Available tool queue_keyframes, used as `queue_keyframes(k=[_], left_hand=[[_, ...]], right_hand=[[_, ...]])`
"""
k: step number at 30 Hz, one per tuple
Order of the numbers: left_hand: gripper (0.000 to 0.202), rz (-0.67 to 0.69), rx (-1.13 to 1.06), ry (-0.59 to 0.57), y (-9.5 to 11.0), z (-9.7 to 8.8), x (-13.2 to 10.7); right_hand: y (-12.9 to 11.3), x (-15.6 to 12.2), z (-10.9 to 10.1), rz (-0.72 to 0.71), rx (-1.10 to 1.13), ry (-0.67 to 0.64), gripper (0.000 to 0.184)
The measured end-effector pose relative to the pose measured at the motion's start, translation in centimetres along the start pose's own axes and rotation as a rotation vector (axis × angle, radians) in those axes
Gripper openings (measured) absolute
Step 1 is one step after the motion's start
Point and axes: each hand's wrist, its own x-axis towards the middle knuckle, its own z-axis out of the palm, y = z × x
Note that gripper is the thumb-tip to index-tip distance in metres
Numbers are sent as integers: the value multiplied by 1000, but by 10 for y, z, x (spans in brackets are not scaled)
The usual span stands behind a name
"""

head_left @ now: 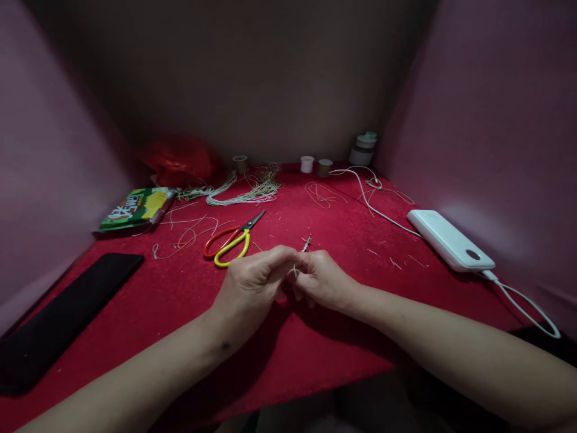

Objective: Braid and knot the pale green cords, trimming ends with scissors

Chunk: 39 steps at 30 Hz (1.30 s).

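Observation:
My left hand (256, 279) and my right hand (322, 278) meet near the front of the red-covered table, fingers pinched together. Between them they grip a thin braided cord (307, 243), whose pale knotted end sticks up beyond the fingertips. A short loop of light string shows at the right thumb; the rest of the cord is hidden by the fingers. Just beyond my left hand lies a pair of scissors (232, 240) with one red and one yellow handle, blades pointing away to the right.
A black flat object (67, 319) and a green-yellow packet (135, 208) lie left. Behind are a red plastic bag (180, 162), a bundle of cords (252, 191), thread spools (307, 164) and a lidded bottle (363, 149). A white power bank (451, 240) with cable stands right.

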Motion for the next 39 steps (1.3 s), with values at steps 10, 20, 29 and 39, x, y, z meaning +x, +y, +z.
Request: queue_keyframes(k=[10, 20, 29, 39], left_hand=[[20, -199, -107, -40, 8, -12, 15], [15, -591, -448, -232, -5, -12, 27], [15, -427, -231, -152, -8, -4, 24], [15, -227, -41, -103, -17, 2, 19]], right_hand=[[0, 1, -6, 124, 258, -30, 17], [1, 0, -11, 105, 312, -53, 24], [1, 2, -12, 101, 348, -107, 24], [-1, 2, -13, 81, 327, -85, 42]])
